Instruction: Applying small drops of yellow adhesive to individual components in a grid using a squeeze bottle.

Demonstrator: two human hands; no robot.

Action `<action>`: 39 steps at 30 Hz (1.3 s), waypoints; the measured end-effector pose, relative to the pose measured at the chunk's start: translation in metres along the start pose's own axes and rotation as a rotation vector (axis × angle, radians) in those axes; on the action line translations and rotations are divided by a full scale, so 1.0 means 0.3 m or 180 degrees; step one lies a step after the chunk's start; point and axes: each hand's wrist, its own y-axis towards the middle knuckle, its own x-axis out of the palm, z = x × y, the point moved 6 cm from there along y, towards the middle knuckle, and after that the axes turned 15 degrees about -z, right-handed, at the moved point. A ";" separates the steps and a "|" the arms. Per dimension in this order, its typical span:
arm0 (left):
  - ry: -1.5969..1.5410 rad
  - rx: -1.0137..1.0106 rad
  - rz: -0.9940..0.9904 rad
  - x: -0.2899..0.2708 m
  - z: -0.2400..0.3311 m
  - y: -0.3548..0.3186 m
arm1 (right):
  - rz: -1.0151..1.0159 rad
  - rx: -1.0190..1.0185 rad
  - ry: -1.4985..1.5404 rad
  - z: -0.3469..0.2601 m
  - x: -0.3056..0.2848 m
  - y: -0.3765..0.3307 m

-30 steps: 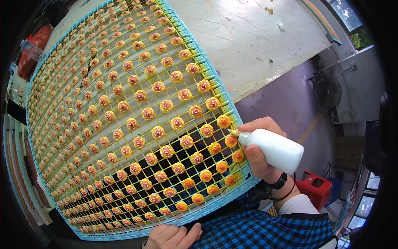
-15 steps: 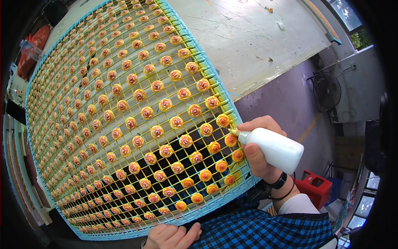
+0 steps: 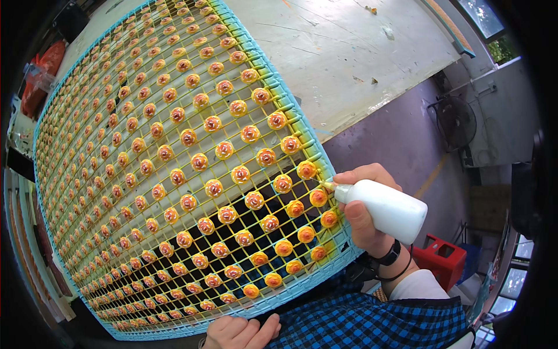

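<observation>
A large grid panel [image 3: 343,251] with a light blue woven rim and yellow bars fills the left and middle of the view. Rows of yellow-orange rosettes [image 3: 240,174] sit on it; most have whitish marks on their petals, while several near the lower right corner look plain orange. My right hand [image 3: 366,200] is closed round a white squeeze bottle [image 3: 386,210], which lies tilted with its narrow yellowish nozzle at the panel's right edge, beside a plain rosette [image 3: 307,170]. At the lower rim, my left hand [image 3: 241,333] has its fingers curled; what they hold, if anything, is hidden.
The panel's far part lies over a worn pale tabletop [image 3: 360,64]; its near part overhangs my blue checked clothing [image 3: 360,320]. A red plastic stool [image 3: 440,262] stands at the right, a black fan [image 3: 456,123] farther back. Red bags [image 3: 43,72] lie at the far left.
The panel and table have shifted slightly left in the view. My right hand and the bottle stay almost in place, so the nozzle sits slightly farther right of the rosettes. My left hand hardly moves.
</observation>
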 end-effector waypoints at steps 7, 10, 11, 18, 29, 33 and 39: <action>0.0015 -0.0008 -0.0034 -0.001 -0.001 0.002 | 0.0152 0.0120 0.0341 0.030 0.007 -0.016; 0.0044 -0.0011 -0.0052 0.000 0.000 0.003 | 0.0146 0.0129 0.0422 0.031 0.004 -0.016; 0.0045 -0.0009 -0.0053 0.001 0.000 0.002 | 0.0148 0.0129 0.0422 0.030 0.003 -0.017; 0.0024 -0.0004 -0.0074 -0.001 0.000 0.005 | 0.0187 0.0095 0.0573 0.033 0.004 -0.015; 0.0011 -0.0033 -0.0117 0.005 0.001 0.003 | 0.0175 0.0117 0.0476 0.031 0.004 -0.008; 0.0048 0.0002 -0.0102 0.001 0.001 0.006 | 0.0214 0.0128 0.0548 0.029 0.005 -0.010; 0.0061 0.0007 -0.0081 0.002 0.002 0.005 | 0.0230 0.0130 0.0582 0.030 -0.001 -0.011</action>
